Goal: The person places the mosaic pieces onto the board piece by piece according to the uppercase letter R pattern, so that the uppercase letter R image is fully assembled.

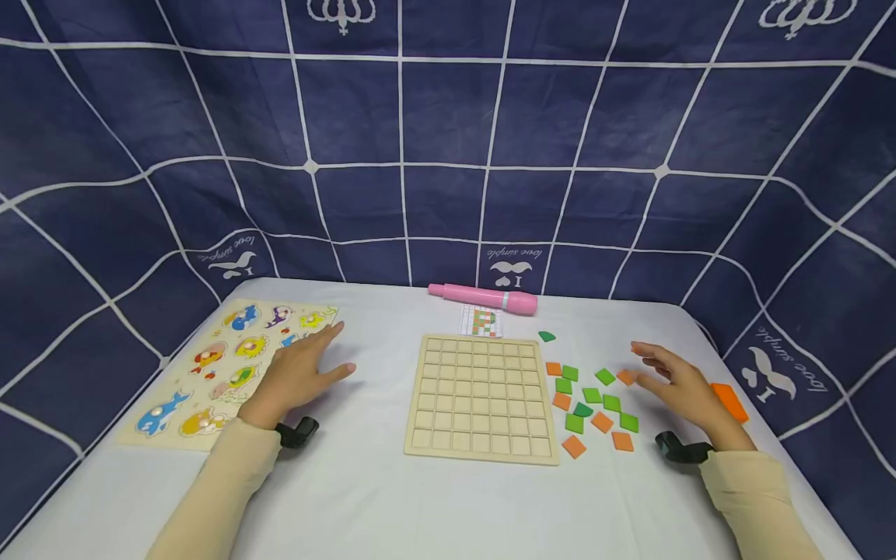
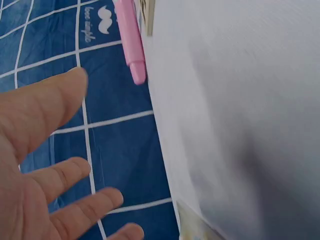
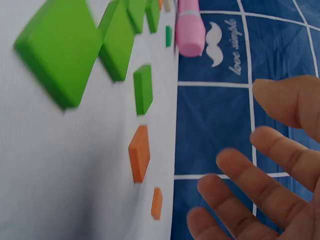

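My left hand (image 1: 297,373) hovers over the right edge of a picture puzzle board (image 1: 164,381), fingers stretched and thumb apart, holding nothing. On the other side my right hand (image 1: 677,385) hangs above the table with loosely bent fingers and nothing in them. Near its fingertips lies an orange square tile (image 1: 625,377); in the right wrist view that orange tile (image 3: 139,154) and a green tile (image 3: 143,90) lie apart from the fingers. Several green tiles (image 1: 592,395) and orange tiles (image 1: 601,421) are scattered between this hand and a wooden grid board (image 1: 483,455), whose visible cells hold no tiles.
Behind the grid board lie a small pattern card (image 1: 481,320) and a pink pen-shaped object (image 1: 483,297). Two dark green rounded pieces, one a far piece (image 1: 547,337), lie near the tiles. An orange block (image 1: 730,402) sits beyond my right wrist. Blue checked cloth (image 1: 448,202) surrounds the table.
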Tool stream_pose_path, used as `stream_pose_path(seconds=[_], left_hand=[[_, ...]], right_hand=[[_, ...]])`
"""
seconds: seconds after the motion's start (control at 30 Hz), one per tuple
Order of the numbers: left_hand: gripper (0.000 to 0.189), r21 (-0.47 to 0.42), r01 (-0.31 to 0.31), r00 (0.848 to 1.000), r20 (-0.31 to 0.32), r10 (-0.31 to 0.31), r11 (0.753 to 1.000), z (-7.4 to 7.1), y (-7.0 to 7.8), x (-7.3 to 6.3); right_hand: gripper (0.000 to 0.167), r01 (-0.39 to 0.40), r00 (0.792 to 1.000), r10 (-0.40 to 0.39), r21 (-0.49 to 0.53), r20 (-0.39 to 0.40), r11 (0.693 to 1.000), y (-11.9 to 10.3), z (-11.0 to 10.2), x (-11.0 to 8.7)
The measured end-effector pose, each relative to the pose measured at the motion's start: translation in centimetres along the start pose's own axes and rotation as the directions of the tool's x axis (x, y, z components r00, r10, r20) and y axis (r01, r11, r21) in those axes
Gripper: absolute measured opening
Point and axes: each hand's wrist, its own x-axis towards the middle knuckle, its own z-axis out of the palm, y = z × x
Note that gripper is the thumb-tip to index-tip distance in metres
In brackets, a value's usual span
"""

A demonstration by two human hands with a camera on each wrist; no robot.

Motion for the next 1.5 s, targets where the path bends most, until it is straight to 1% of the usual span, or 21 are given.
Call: stream_pose_path(seconds=[0.13, 0.23, 0.33, 0.4, 0.5, 0.63, 0.73, 0.83, 1.0, 1.13, 1.23, 1.3, 1.37, 1.43, 1.5], left_hand=[[0.075, -0.072, -0.042, 0.999, -0.001, 0.042, 0.996, 0.6, 0.5, 0.9], [0.071, -0.146, -0.085, 0.996, 0.001, 0.086, 0.986, 1.1, 1.0, 1.6], [0.067, -0.247, -0.114, 0.992, 0.014, 0.122, 0.962, 1.7, 1.5, 2.5], [0.065, -0.307, -0.124, 0.99, 0.023, 0.137, 0.944, 2.3, 1.7, 3.0], [0.061, -0.363, -0.14, 0.987, 0.023, 0.159, 0.921, 3.1, 2.0, 3.8], [0.058, -0.432, -0.144, 0.986, 0.017, 0.168, 0.89, 4.0, 2.8, 5.0], [0.056, -0.497, -0.14, 0.987, -0.001, 0.16, 0.857, 4.7, 3.3, 5.9], [0.052, -0.56, -0.133, 0.988, -0.015, 0.151, 0.818, 5.5, 3.7, 6.8], [0.051, -0.661, -0.078, 0.994, 0.007, 0.11, 0.746, 6.5, 3.9, 8.1], [0.053, -0.731, -0.038, 0.998, 0.011, 0.068, 0.682, 7.0, 3.7, 9.0], [0.052, -0.761, -0.002, 0.999, 0.023, 0.031, 0.648, 7.3, 3.6, 9.4], [0.052, -0.765, 0.021, 0.999, 0.037, 0.012, 0.644, 7.5, 3.5, 9.5], [0.052, -0.759, 0.037, 0.999, 0.052, 0.003, 0.65, 7.7, 3.4, 9.6], [0.053, -0.75, 0.048, 0.998, 0.063, -0.001, 0.66, 8.1, 3.1, 9.7], [0.052, -0.737, 0.047, 0.998, 0.062, -0.002, 0.674, 8.4, 2.9, 9.7]], right_hand=[[0.048, 0.024, 0.999, -0.027, 0.084, 0.026, 0.996, -0.3, 0.2, -0.1], [0.044, 0.041, 0.997, -0.051, 0.161, 0.057, 0.986, -0.4, 0.5, -0.1], [0.041, 0.055, 0.994, -0.073, 0.207, 0.081, 0.977, -0.7, 0.9, -0.1], [0.039, 0.054, 0.992, -0.077, 0.221, 0.097, 0.974, -0.9, 1.1, -0.1], [0.038, 0.054, 0.988, -0.086, 0.236, 0.126, 0.97, -1.3, 1.5, -0.1], [0.038, 0.058, 0.978, -0.11, 0.278, 0.175, 0.959, -1.6, 1.9, -0.2], [0.038, 0.055, 0.966, -0.134, 0.332, 0.219, 0.942, -1.7, 2.1, -0.3], [0.038, 0.064, 0.946, -0.181, 0.393, 0.269, 0.918, -1.7, 2.3, -0.4], [0.036, 0.071, 0.896, -0.27, 0.486, 0.354, 0.871, -2.0, 2.7, -0.4], [0.033, 0.07, 0.87, -0.31, 0.526, 0.383, 0.848, -2.1, 3.0, -0.4], [0.029, 0.049, 0.848, -0.325, 0.549, 0.418, 0.834, -2.3, 3.3, -0.3], [0.028, 0.033, 0.825, -0.339, 0.56, 0.452, 0.828, -2.4, 3.5, -0.3], [0.027, 0.024, 0.804, -0.351, 0.565, 0.479, 0.825, -2.4, 3.7, -0.3], [0.026, 0.028, 0.793, -0.361, 0.563, 0.491, 0.826, -2.3, 4.0, -0.4], [0.025, 0.042, 0.79, -0.37, 0.559, 0.489, 0.828, -2.3, 4.2, -0.4]])
